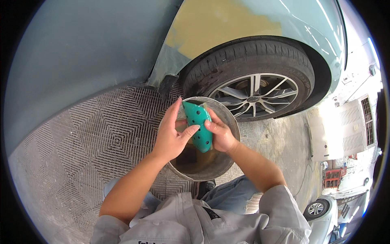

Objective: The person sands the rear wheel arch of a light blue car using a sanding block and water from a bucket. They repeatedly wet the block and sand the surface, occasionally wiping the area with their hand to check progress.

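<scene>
A green perforated sanding sheet (200, 136), wrapped over a dull tan backing, is held upright above a round grey bucket (235, 134) with murky brown liquid at the bottom. My left hand (172, 136) grips it from the left, with the thumb on the green face and the upper fingers raised along its top corner. My right hand (222, 138) holds it from the right, fingers behind it and thumb pressed on the front.
Beyond the bucket are a car wheel (280, 97) and fender with a tan patch (219, 20). A grey car door (89, 44) fills the upper left above the ribbed floor mat (93, 150). A second car (327, 205) and red shelving (334, 178) are at the right.
</scene>
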A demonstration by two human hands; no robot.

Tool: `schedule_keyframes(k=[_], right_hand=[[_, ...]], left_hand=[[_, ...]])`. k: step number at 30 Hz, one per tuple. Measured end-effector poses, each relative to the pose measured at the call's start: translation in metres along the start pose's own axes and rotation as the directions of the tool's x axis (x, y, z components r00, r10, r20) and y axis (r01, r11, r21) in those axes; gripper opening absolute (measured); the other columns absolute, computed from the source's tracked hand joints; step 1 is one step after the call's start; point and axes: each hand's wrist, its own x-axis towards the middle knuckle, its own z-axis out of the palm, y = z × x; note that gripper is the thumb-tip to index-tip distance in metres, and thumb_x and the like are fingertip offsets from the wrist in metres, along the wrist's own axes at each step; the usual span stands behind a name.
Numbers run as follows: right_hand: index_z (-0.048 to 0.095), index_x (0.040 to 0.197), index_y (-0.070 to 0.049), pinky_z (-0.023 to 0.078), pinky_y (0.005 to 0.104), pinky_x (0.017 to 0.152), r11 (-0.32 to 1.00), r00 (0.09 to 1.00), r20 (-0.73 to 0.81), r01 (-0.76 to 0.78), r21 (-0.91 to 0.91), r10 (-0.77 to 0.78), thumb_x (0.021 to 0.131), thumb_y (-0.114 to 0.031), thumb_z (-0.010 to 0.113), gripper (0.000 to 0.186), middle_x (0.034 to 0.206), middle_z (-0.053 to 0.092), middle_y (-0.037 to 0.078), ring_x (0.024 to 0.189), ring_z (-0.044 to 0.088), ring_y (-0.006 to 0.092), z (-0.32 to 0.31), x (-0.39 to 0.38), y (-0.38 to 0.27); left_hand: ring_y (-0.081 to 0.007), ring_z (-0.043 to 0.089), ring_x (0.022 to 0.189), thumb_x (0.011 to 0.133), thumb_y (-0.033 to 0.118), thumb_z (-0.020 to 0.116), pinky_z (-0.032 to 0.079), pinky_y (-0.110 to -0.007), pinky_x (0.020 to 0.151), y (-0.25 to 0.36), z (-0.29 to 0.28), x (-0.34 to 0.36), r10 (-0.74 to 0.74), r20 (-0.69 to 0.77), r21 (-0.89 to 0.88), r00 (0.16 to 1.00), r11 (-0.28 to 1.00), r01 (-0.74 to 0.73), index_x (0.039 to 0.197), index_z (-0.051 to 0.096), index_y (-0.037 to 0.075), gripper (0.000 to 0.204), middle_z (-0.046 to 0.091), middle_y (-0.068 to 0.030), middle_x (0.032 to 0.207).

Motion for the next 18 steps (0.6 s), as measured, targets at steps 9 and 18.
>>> schedule_keyframes(k=[9,18], right_hand=[[0.024,0.15,-0.005,0.03,0.0358,0.11,0.985,0.987,-0.018,0.16,-0.066,-0.162,0.097,-0.047,0.049,0.073,0.144,0.04,0.014,0.133,0.038,0.0238,0.018,0.003,0.02],[0.017,0.152,-0.002,0.027,0.0375,0.112,0.969,0.974,0.037,0.226,-0.103,-0.224,0.097,-0.05,0.046,0.079,0.147,0.037,0.016,0.135,0.035,0.0254,0.018,0.005,0.025]], left_hand=[[-0.03,0.053,0.119,0.081,0.02,0.076,0.053,-0.038,0.093,-0.011,-0.003,0.0,0.128,-0.024,0.179,0.992,0.976,-0.122,0.146,0.03,0.004,0.081,0.042,-0.0194,0.137],[-0.0309,0.059,0.112,0.083,0.026,0.074,0.053,-0.038,0.091,-0.018,-0.004,0.001,0.129,0.042,0.258,0.991,0.957,-0.136,0.151,0.02,0.01,0.088,0.041,-0.019,0.14]])
